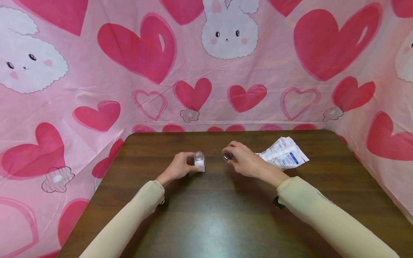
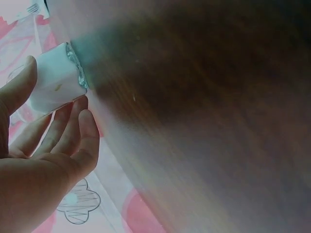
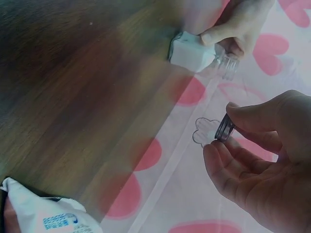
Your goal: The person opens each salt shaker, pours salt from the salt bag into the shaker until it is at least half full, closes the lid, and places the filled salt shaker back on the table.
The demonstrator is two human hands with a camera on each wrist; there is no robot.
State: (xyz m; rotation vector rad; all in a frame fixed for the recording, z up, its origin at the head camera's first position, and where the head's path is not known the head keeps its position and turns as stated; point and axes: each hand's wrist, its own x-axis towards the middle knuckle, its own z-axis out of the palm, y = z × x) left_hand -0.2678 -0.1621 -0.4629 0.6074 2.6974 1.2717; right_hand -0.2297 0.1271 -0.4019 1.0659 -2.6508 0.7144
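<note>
A small clear glass jar (image 1: pixel 199 162) with white contents stands upright on the table, its threaded mouth uncovered. My left hand (image 1: pixel 179 165) grips it from the left side; in the left wrist view the thumb and fingers lie on opposite sides of the jar (image 2: pixel 56 80). To the right of the jar and apart from it, my right hand (image 1: pixel 241 157) holds a dark metal screw lid (image 1: pixel 228 156). The right wrist view shows this lid (image 3: pixel 224 128) pinched between thumb and fingertips.
A white printed packet (image 1: pixel 285 156) lies on the brown wooden table (image 1: pixel 206 208), beyond my right wrist and to its right. Pink cloth (image 1: pixel 219 71) with hearts and rabbit faces hangs behind the table and along both sides.
</note>
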